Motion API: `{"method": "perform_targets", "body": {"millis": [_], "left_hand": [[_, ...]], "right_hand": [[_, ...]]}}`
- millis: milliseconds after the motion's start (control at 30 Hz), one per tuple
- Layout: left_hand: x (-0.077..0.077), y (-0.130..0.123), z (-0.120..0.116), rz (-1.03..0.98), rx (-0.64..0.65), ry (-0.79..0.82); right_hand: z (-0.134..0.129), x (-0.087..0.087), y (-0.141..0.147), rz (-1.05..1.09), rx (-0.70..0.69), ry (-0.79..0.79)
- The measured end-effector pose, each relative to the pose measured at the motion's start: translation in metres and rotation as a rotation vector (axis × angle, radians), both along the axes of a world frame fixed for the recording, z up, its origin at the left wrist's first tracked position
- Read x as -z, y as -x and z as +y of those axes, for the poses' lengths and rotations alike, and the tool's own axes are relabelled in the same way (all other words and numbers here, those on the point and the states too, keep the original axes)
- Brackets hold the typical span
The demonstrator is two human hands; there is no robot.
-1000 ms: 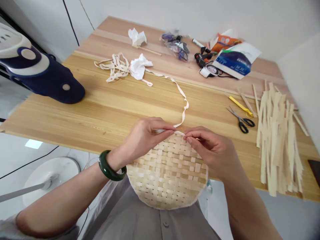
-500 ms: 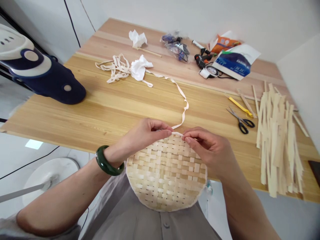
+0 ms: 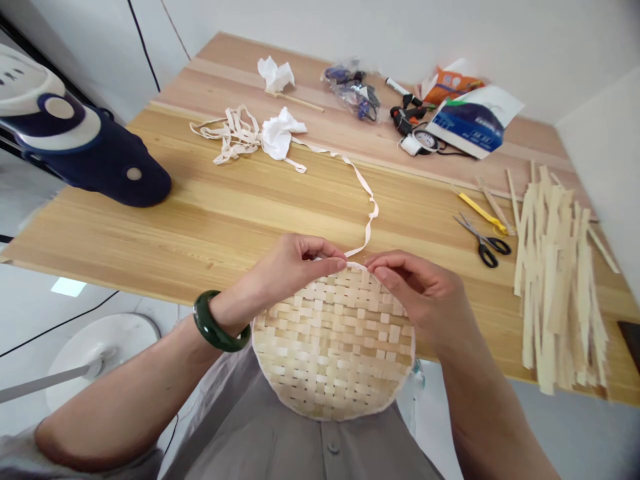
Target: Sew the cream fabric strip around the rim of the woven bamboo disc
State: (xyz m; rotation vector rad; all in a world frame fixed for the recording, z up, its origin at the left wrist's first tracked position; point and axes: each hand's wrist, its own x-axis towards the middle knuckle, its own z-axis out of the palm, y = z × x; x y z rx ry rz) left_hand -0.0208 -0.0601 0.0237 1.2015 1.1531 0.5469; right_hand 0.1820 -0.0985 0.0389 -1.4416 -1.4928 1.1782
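Note:
A round panel woven from flat bamboo strips (image 3: 333, 347) leans between my lap and the table edge, with white fabric tape along its rim. My left hand (image 3: 315, 260) pinches the taped rim at the top, thumb toward me. Just to the right, my right hand (image 3: 415, 280) pinches the same rim, leaving a short bit of tape showing between the two. From the left fingertips a loose length of white fabric tape (image 3: 373, 207) runs away across the table to a crumpled white tissue (image 3: 281, 133) and a tangled heap of tape (image 3: 235, 137).
Black-handled scissors (image 3: 484, 241), a yellow tool (image 3: 483, 212) and a pile of loose bamboo strips (image 3: 557, 280) lie at the right. Farther back are a glue gun (image 3: 405, 120), a blue tissue pack (image 3: 473, 123) and bagged items (image 3: 355, 90). A large navy-and-white object (image 3: 100, 153) stands at left.
Both hands keep their pinch on the taped rim. My right thumb and fingers have shifted very slightly; the panel and tape look nearly the same.

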Motion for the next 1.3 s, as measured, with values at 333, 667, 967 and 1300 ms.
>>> {"method": "perform_targets", "body": {"millis": [333,667,967,1300], "left_hand": [[-0.005,-0.003,-0.004,-0.055,0.004,0.039],[-0.002,0.000,-0.005,-0.096,0.012,0.139],[-0.002,0.001,-0.004,-0.103,0.017,0.169],[0.001,0.001,-0.003,-0.095,0.039,0.159]], "right_hand": [[0.016,0.010,-0.005,0.142,0.005,0.127],[0.017,0.012,-0.013,0.130,-0.195,0.243],[0.019,0.010,-0.013,0.099,-0.228,0.205],[0.015,0.010,-0.016,0.065,-0.248,0.138]]}}
